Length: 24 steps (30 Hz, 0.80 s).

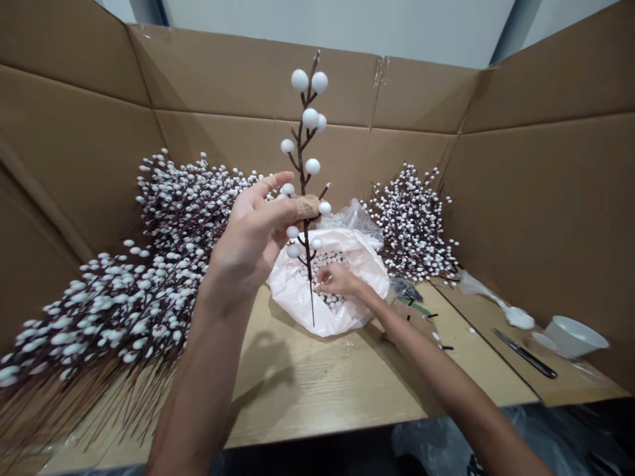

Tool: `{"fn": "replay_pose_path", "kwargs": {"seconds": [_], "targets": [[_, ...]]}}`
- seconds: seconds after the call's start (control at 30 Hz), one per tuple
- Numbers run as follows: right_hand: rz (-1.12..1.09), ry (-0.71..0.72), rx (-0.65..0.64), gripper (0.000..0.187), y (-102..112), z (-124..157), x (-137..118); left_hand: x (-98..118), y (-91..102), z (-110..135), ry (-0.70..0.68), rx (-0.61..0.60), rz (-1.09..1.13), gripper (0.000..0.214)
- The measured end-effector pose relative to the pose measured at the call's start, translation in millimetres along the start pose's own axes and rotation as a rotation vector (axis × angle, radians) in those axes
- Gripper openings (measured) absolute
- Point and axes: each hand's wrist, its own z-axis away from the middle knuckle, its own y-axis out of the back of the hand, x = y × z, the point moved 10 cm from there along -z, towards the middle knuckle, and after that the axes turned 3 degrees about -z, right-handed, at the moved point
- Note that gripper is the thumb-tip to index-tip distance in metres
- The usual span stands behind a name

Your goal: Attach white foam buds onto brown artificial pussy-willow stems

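Observation:
My left hand is closed around an artificial berry stem, holding it upright in front of me. White round berries sit on many of its short brown twigs, while a few twig tips are bare. Tape is wrapped round the thumb. My right hand reaches into an open white plastic bag full of loose white berries. Its thumb and fingertips are pinched together over the berries; what is between them is too small to make out.
Piles of finished-looking white berry stems lie at left and back right. On the right are a knife, a white cup and a tape roll. Cardboard walls enclose the table.

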Motion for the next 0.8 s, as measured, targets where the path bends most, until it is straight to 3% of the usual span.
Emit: {"fn": "replay_pose_path", "kwargs": {"seconds": [0.1,0.2,0.27,0.4,0.6,0.7,0.8], "targets": [[-0.122,0.025,0.068,0.017,25.9,8.6,-14.6,0.0,3.8,-1.9,-0.014,0.019,-0.02,0.04],[-0.438,0.083,0.135,0.025,56.7,19.8,-38.9,0.6,6.9,-3.9,-0.033,0.039,-0.043,0.042],[-0.619,0.174,0.197,0.032,79.9,28.4,-61.0,0.0,8.4,-4.5,-0.036,0.054,-0.064,0.044],[-0.726,0.373,0.271,0.03,115.4,47.0,-108.0,-1.8,7.5,-3.3,-0.041,0.061,-0.104,0.05],[-0.796,0.472,0.332,0.019,141.6,69.6,-150.8,-8.3,0.6,-0.7,-0.001,0.028,-0.061,0.053],[-0.862,0.496,0.402,0.013,150.9,76.4,-158.2,-9.8,0.2,-0.8,0.006,0.032,-0.044,0.054],[-0.866,0.466,0.455,0.022,152.2,77.5,-159.9,-10.4,-0.9,-0.6,0.002,0.027,-0.045,0.055]]}}
